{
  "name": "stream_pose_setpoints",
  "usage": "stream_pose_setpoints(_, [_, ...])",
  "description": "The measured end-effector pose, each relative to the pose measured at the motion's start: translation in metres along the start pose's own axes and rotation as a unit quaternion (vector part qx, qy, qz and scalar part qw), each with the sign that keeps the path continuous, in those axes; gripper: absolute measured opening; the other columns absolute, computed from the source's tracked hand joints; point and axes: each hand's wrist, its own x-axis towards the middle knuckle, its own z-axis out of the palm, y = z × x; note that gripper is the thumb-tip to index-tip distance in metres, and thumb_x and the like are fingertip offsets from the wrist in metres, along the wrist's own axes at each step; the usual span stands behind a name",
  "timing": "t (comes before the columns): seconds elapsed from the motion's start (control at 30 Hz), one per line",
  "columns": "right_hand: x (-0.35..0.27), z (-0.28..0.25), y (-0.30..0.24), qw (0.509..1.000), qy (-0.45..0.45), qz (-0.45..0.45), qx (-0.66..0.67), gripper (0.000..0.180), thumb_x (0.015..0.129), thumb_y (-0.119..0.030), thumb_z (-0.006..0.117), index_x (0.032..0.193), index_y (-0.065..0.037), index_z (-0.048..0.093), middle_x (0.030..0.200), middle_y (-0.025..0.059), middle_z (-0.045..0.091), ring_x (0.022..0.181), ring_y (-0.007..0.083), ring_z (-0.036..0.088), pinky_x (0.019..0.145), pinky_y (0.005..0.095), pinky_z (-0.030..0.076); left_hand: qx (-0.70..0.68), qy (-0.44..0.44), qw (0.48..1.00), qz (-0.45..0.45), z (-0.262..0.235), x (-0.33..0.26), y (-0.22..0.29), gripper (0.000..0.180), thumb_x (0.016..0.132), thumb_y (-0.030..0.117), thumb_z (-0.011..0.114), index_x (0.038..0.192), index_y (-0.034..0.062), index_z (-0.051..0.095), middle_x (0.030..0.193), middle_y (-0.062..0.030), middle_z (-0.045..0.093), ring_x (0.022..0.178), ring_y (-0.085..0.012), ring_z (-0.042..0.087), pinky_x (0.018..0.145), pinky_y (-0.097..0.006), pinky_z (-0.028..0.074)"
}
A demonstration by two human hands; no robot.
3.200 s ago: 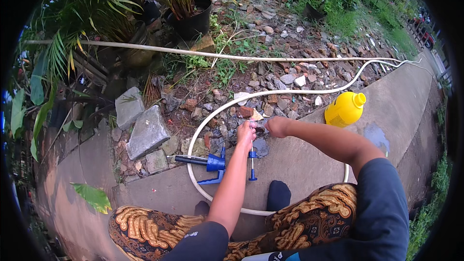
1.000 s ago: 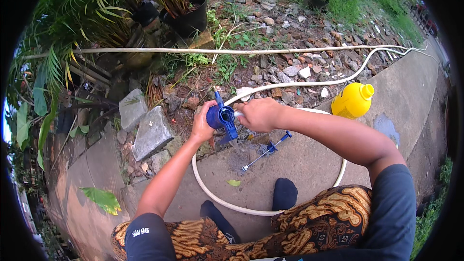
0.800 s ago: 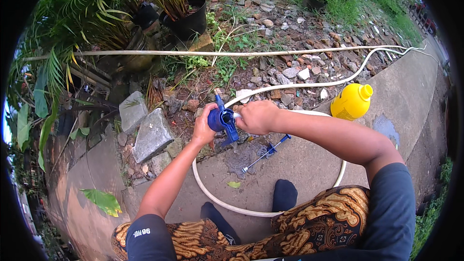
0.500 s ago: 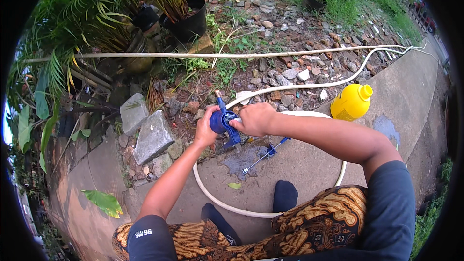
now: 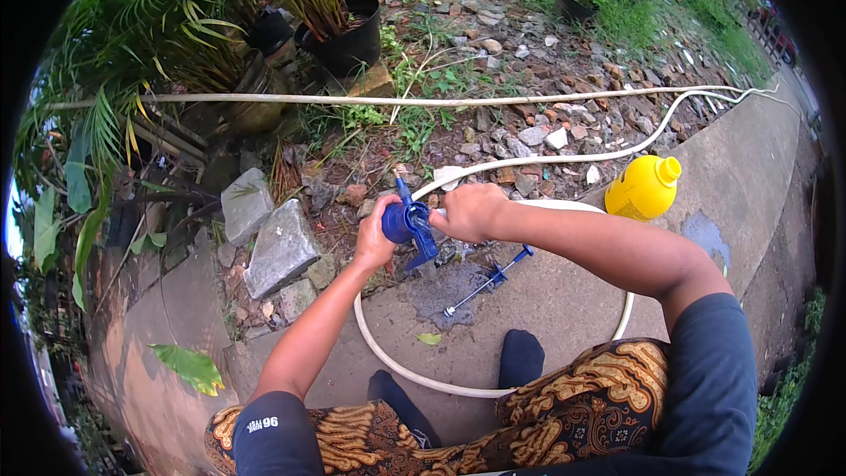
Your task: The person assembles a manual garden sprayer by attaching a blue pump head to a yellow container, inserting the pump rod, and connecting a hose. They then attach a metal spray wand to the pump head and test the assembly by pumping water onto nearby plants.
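While both hands grip it, blue sprayer head: left hand fingers curled round the body, right hand closed on the other side. Apparent step: handling the head. Blue-handled rod on wet concrete below fingers; yellow bottle well right.

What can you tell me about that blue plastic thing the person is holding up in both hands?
The blue plastic sprayer head looks like a pump top: a round dark-blue body with a thin nozzle or lever pointing up and a lighter blue piece slanting down to the right. It is held tilted above the wet concrete path. The left hand cups its left side; the right hand grips it from the right.
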Motion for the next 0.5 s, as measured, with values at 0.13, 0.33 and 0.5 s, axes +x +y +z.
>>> stream_pose_setpoints(0.13, [0.0007,-0.0008,-0.0003,1.000,0.002,0.001,0.003,0.065,0.100,-0.051,0.038,0.108,0.003,0.073,0.114,0.0222,0.072,0.110,0.0351,0.069,0.098,0.0460,0.052,-0.003,0.004,1.000,0.016,-0.0030,-0.0010,-0.0011,0.055,0.079,0.005,0.079,0.128,0.0108,0.054,0.111,-0.0145,0.071,0.103,-0.0310,0.072,0.088,-0.039,0.055])
stream_pose_setpoints(0.33, [0.0001,0.0001,-0.0014,1.000,-0.002,0.006,0.014,0.066,0.099,-0.053,0.038,0.110,0.003,0.073,0.114,0.0230,0.072,0.111,0.0358,0.069,0.099,0.0458,0.051,0.003,0.017,0.999,0.028,-0.0048,-0.0024,0.0005,0.053,0.081,0.004,0.077,0.127,0.0132,0.054,0.104,-0.0158,0.072,0.099,-0.0352,0.073,0.085,-0.040,0.055])
stream_pose_setpoints(0.5, [-0.0012,0.0000,-0.0011,1.000,0.001,0.005,0.018,0.066,0.099,-0.053,0.038,0.111,0.003,0.073,0.116,0.0231,0.071,0.112,0.0357,0.069,0.099,0.0455,0.051,-0.023,0.011,1.000,0.012,-0.0037,-0.0012,0.0008,0.051,0.082,0.005,0.076,0.127,0.0133,0.054,0.104,-0.0155,0.073,0.099,-0.0348,0.073,0.084,-0.040,0.055])
